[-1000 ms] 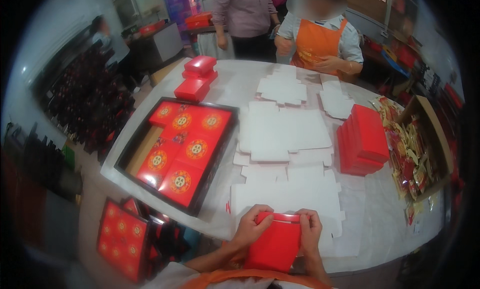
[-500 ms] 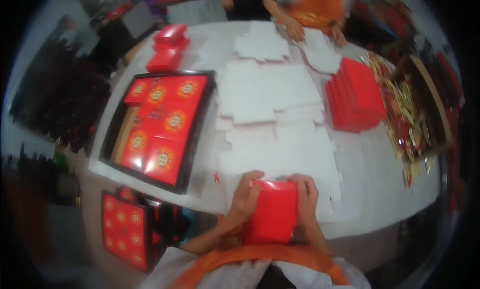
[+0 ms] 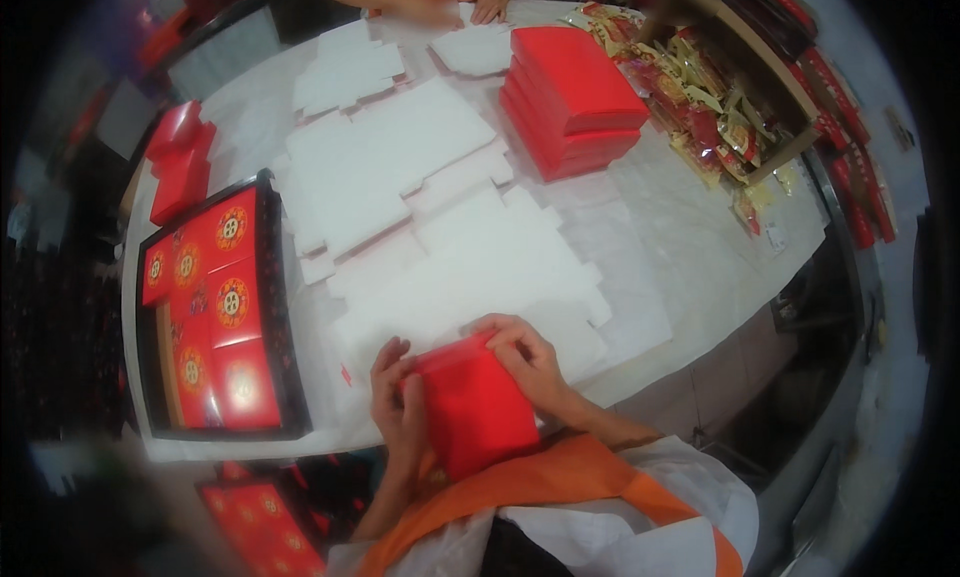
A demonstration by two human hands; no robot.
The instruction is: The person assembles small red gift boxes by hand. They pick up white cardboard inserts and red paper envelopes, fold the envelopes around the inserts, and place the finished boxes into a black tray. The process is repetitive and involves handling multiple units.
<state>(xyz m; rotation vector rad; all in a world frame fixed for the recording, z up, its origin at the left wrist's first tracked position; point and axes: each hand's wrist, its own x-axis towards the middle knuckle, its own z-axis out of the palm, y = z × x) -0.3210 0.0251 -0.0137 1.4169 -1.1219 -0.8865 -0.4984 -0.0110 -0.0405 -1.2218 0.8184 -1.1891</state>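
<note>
A plain red cardboard box (image 3: 475, 407) rests close to my body, over the front edge of the table and tilted a little. My left hand (image 3: 398, 397) is against its left side, thumb along the edge and fingers behind. My right hand (image 3: 525, 362) grips the far right corner, its bent fingers over the top edge. Flat white cardboard blanks (image 3: 470, 267) lie just beyond both hands in overlapping layers. The underside of the box is hidden from view.
Left stands a black-rimmed tray (image 3: 290, 347) of patterned red boxes; behind it are small red boxes (image 3: 182, 172). Far right are a stack of red boxes (image 3: 575, 87) and an open carton (image 3: 790, 102) with wrapped packets (image 3: 700, 117). Another person's hands (image 3: 490, 2) work across the table.
The view has swung to the right, so the table's things appear further left. My right hand has shifted from the box's right side onto its far corner, and the box is now turned at an angle.
</note>
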